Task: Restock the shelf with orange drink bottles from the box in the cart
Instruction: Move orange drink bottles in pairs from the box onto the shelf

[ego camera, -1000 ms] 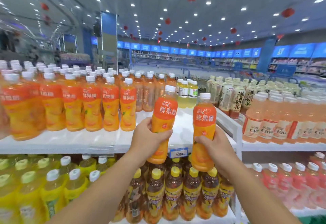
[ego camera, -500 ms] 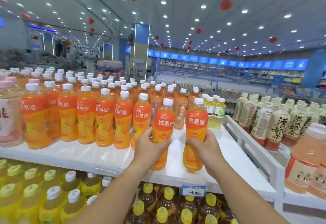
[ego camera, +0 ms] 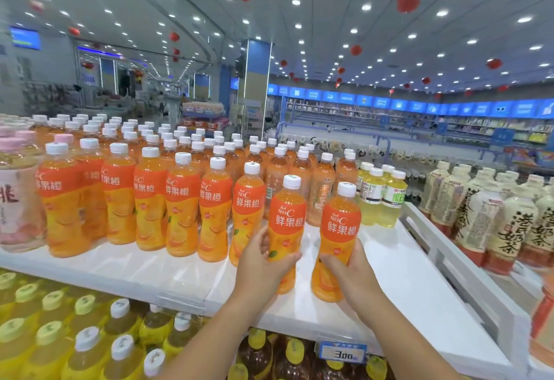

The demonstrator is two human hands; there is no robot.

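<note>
Head view, the only one:

- Left hand [ego camera: 263,262] grips one orange drink bottle [ego camera: 286,215]. Right hand [ego camera: 350,268] grips a second orange bottle [ego camera: 340,227]. Both bottles are upright, caps up, labels facing the person.
- Both sit over the bare front right patch of the top shelf [ego camera: 404,283], just beside the end of the front row of orange bottles [ego camera: 180,200]. My read: they're extending that row into the gap, keeping the facings in line.
- The grip is low on each body, below the label band. That probably keeps the labels readable and lets the base go down flat.
- Left fingers [ego camera: 284,258] curl across the front of the waist, with the palm behind and to the left. Right fingers [ego camera: 331,261] curl round the lower half from the right side. Neither hand has let go.
- The bases look at or just above the shelf surface. I can't tell if they're seated.
- The two bottles are near each other but not touching. The left one is just beside the last bottle in the row.
- Pale yellow-green bottles [ego camera: 380,197] stand behind on the right. Milk tea bottles [ego camera: 479,215] are beyond the white divider [ego camera: 449,262]. A price tag [ego camera: 341,352] sits on the shelf lip.
- The box and cart are not in view.
</note>
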